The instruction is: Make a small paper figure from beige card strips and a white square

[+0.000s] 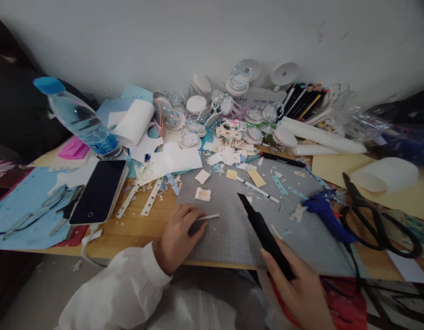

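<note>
My right hand (297, 284) grips a black utility knife (267, 236), its dark blade angled up and to the left above the mat. My left hand (181, 233) rests at the near edge of the grey cutting mat (232, 243), thumb and forefinger closed on a thin white paper strip (212, 216). Just beyond it lie a small cream piece with a cut-out (203, 194) and a white paper square (202, 176). Yellow paper pieces (256, 178) and a white pen (258, 190) are farther back on the mat.
At left stand a water bottle (83, 119) and a phone (99, 192). On the right are a blue glue gun (327, 213) and large black scissors (377, 222). Paper scraps (229, 146), beaded white discs (196, 104) and markers (303, 101) crowd the back by the wall.
</note>
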Tool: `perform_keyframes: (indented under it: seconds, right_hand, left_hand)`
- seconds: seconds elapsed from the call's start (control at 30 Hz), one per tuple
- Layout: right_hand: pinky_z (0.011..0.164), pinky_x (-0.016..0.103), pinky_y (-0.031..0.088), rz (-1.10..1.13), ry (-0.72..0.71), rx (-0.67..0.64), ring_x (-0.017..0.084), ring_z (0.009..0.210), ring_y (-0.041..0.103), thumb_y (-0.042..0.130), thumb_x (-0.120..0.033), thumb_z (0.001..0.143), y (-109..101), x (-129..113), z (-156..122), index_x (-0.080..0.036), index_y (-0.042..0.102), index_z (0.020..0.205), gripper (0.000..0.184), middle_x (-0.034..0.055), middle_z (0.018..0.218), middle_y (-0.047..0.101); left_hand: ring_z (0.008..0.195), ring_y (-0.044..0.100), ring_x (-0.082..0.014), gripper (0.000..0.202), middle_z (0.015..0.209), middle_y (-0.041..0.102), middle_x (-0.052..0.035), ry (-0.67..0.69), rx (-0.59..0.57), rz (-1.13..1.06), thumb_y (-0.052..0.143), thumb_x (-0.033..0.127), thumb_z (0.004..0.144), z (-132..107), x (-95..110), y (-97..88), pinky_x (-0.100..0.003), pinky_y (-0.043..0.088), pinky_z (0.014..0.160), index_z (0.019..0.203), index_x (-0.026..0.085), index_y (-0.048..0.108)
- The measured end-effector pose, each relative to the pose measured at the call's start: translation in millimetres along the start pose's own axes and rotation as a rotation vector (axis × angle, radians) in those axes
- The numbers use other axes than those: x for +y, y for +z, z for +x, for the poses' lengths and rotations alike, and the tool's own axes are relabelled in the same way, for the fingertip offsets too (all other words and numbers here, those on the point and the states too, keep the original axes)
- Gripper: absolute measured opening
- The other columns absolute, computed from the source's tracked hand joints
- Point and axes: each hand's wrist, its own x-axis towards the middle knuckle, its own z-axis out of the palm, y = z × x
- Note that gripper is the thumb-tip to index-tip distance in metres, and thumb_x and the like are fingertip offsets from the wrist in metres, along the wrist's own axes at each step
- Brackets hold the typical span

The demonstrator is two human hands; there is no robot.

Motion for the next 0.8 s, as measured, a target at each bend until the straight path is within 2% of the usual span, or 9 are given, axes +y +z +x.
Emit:
perform_keyframes:
  seconds: [0.17,0.33,0.43,0.6,0.8]
  right_hand:
    - [0.078,0.026,0.058,-0.078,-0.023,0.014,0.022,0.09,0.071,0.054,-0.035,0.088,0,-2,-12,-0.019,0.066,0.11,0.03,0.0056,0.103,0.073]
    - [0.08,0.026,0.058,-0.124,-0.071,-0.034,0.022,0.093,0.07,0.054,-0.034,0.088,5,-9,-25,-0.024,0.063,0.119,0.034,0.0026,0.108,0.072]
    - [0.08,0.026,0.058,-0.148,-0.102,-0.037,0.022,0.097,0.069,0.05,-0.032,0.09,14,-17,-31,-0.027,0.052,0.133,0.044,0.0021,0.116,0.068]
    - [0.065,0.024,0.059,-0.254,-0.169,-0.158,0.021,0.09,0.071,0.043,-0.026,0.095,26,-24,-34,-0.03,0.023,0.149,0.057,0.006,0.118,0.067]
    - [0.043,0.02,0.053,-0.368,-0.188,-0.254,0.017,0.061,0.071,0.038,-0.034,0.097,32,-24,-34,-0.033,0.016,0.149,0.057,0.0052,0.09,0.073]
  left_hand:
    - [0.088,0.058,-0.0219,0.019,0.094,0.062,-0.0072,-0.003,0.088,0.048,0.061,0.016,0.082,-4,-1,-2.6,-0.038,0.05,0.079,0.101,0.017,0.064]
    - [0.082,0.058,-0.0184,0.011,0.087,0.062,-0.0052,-0.018,0.035,-0.023,0.057,0.014,0.086,-6,-1,-5.6,-0.032,0.051,0.074,0.093,0.016,0.065]
    - [0.082,0.059,-0.0169,0.01,0.087,0.064,-0.0044,0.001,0.015,-0.061,0.057,0.015,0.087,-6,-2,-5.0,-0.03,0.051,0.073,0.094,0.017,0.065]
    - [0.081,0.06,-0.0161,0.01,0.088,0.064,-0.0031,-0.037,0.056,-0.073,0.06,0.017,0.086,-5,-3,-3.0,-0.028,0.052,0.072,0.095,0.019,0.065]
    - [0.08,0.058,-0.0161,0.006,0.085,0.061,-0.0029,-0.067,0.073,-0.073,0.061,0.016,0.085,-4,0,-3.4,-0.028,0.051,0.07,0.089,0.02,0.065]
